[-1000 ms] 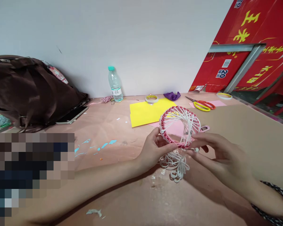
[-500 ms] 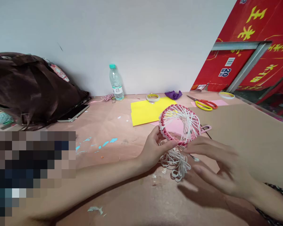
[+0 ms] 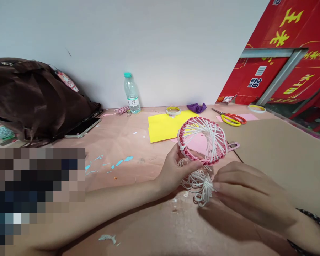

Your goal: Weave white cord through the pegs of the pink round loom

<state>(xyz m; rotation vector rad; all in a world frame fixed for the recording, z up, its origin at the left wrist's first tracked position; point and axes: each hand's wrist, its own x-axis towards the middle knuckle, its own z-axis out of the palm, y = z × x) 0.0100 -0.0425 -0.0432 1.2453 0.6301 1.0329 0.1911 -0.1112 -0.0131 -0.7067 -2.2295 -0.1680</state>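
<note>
My left hand (image 3: 176, 170) grips a round hoop (image 3: 180, 140) by its lower left rim, thumb in front. Pink cord is looped around the hoop, and white strands (image 3: 214, 138) cross its opening, bunched toward the right. A tangled bundle of white cord (image 3: 200, 183) lies on the table just below. At the right, my right hand (image 3: 252, 193) has its fingertips pinched together close to the bundle. From them a thin dark needle (image 3: 209, 173) runs up toward the hoop's bottom edge; the rest of it is hidden behind the fingers.
Behind the hoop lie yellow paper (image 3: 161, 128), tape (image 3: 173, 111), purple cloth (image 3: 196, 107) and scissors (image 3: 232, 120). A pink plastic piece (image 3: 234, 145) is right of it. Further left stand a water bottle (image 3: 132, 94), a phone (image 3: 84, 128) and a dark bag (image 3: 34, 96).
My right hand has gone from spread fingers to a pinch on the needle below the hoop. The hoop has shifted slightly left and tilted a little in my left hand.
</note>
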